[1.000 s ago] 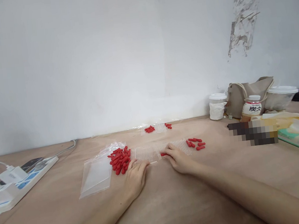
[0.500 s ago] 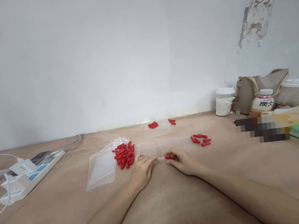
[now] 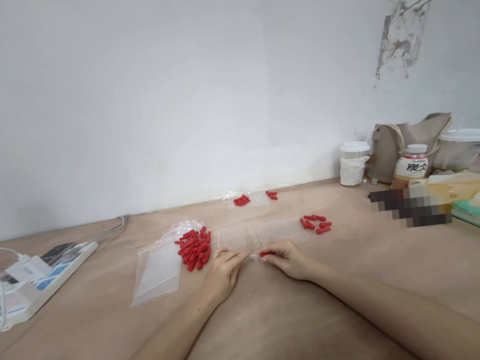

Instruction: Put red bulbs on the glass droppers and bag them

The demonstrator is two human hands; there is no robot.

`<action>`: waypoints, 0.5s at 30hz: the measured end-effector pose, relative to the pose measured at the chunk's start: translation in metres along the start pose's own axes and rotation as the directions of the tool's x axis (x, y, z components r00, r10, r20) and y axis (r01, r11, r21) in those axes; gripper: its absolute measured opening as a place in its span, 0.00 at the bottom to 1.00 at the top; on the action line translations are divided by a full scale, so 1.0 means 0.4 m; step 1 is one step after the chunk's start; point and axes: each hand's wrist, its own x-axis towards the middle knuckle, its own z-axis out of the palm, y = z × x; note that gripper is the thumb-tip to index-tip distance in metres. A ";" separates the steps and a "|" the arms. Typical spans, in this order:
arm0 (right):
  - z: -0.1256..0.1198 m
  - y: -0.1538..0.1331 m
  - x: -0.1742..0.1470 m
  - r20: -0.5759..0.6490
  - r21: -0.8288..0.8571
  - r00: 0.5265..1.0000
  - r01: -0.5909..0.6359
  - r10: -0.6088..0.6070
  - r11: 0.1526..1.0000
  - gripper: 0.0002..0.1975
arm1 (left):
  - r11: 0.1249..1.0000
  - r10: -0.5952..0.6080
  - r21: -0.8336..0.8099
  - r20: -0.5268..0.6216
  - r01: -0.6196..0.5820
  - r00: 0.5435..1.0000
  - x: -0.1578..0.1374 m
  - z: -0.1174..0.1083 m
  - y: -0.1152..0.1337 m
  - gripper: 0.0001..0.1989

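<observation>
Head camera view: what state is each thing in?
Left hand: holding a tube
Right hand: pinching a red bulb
Red bulb: meeting the tube; fit unclear
Tube rows: lying flat
Bulb pile: heaped
Loose bulbs: scattered
Plastic bags: flat
Power strip: plugs inserted
Cup: upright, lidded
Bottle: upright, capped
Tub: lidded
Wall: peeling in one patch

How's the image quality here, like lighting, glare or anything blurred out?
In the head view, soft, fairly even light on the wall; head view, small glints along the top of the clear bags; head view, a pixelated patch toward the right hides what's there; head view, thin clear tubes blend into the table, while the red bulb in the right hand stands out.
</observation>
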 end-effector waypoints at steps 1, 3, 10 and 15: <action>0.000 0.000 0.000 0.002 0.003 1.000 0.002 -0.002 1.000 0.11 | 1.000 0.002 0.005 0.000 -0.002 1.000 -0.001 0.000 0.000 0.16; -0.001 -0.002 -0.001 -0.006 0.002 1.000 0.001 -0.001 1.000 0.11 | 1.000 0.007 0.015 0.004 -0.007 1.000 -0.002 0.001 -0.001 0.15; 0.001 0.000 -0.003 -0.007 -0.088 1.000 -0.026 0.025 0.996 0.08 | 0.998 0.026 0.051 0.015 -0.027 1.000 0.001 0.000 0.001 0.15; 0.004 0.005 -0.008 -0.026 -0.123 1.000 -0.009 0.006 0.992 0.06 | 0.998 0.048 0.045 0.041 -0.050 0.998 0.006 -0.002 0.006 0.15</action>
